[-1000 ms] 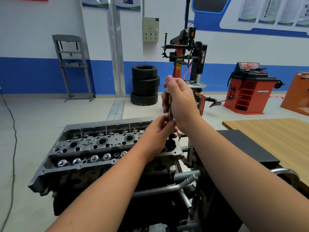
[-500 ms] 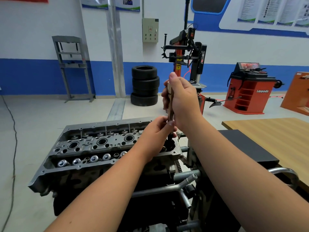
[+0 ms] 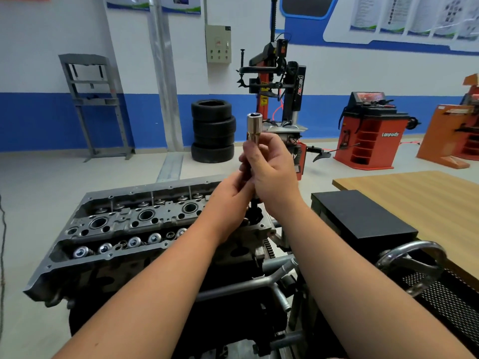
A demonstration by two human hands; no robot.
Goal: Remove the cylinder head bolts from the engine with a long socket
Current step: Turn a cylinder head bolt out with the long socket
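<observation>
A shiny long socket (image 3: 253, 126) stands upright, open end up, above the right end of the grey engine (image 3: 134, 224), whose uncovered top shows round holes and valve springs.

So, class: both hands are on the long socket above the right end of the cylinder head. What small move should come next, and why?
Probably lift the long socket straight up a little more. The right hand grips it upright, the left hand holds below it, and a dark shaft still reaches down into the cylinder head. Whether that shaft is a bolt is hidden.
</observation>
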